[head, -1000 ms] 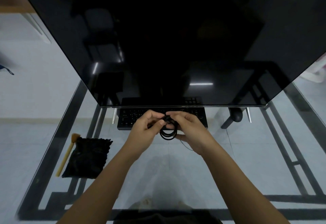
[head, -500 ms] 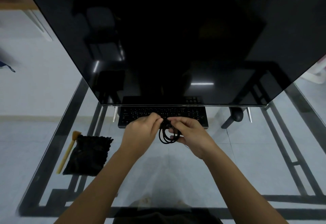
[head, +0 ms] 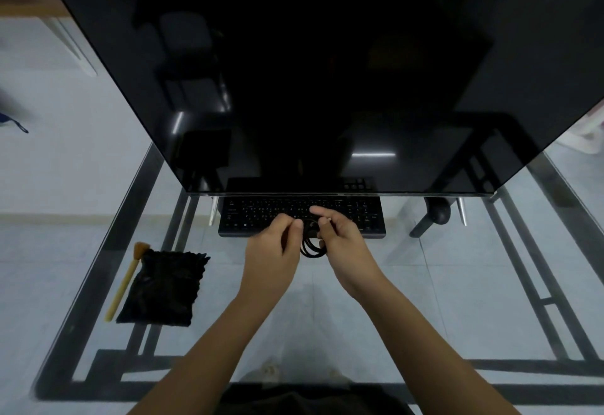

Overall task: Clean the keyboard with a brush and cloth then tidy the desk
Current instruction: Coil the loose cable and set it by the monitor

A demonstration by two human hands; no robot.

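Observation:
A black keyboard (head: 261, 215) lies on the glass desk, half tucked under the monitor's lower edge. Just in front of it, both hands hold a coiled black cable (head: 312, 249). My left hand (head: 274, 246) pinches the coil's left side with closed fingers. My right hand (head: 340, 238) grips its right side, index finger stretched over the keys. The coil's loops hang below and between the hands. At the desk's left lie a black cloth (head: 165, 287) and a wooden-handled brush (head: 125, 282), side by side and touching.
A big dark monitor (head: 327, 71) fills the upper view, its silver feet (head: 213, 210) on the glass desk (head: 441, 300). A black mouse (head: 439, 213) sits under its right side. The desk's dark metal frame shows through the glass over a tiled floor.
Both hands have kept the cable coil and shifted slightly; the left hand's fingers have closed further onto it, and the right index finger now points over the keyboard.

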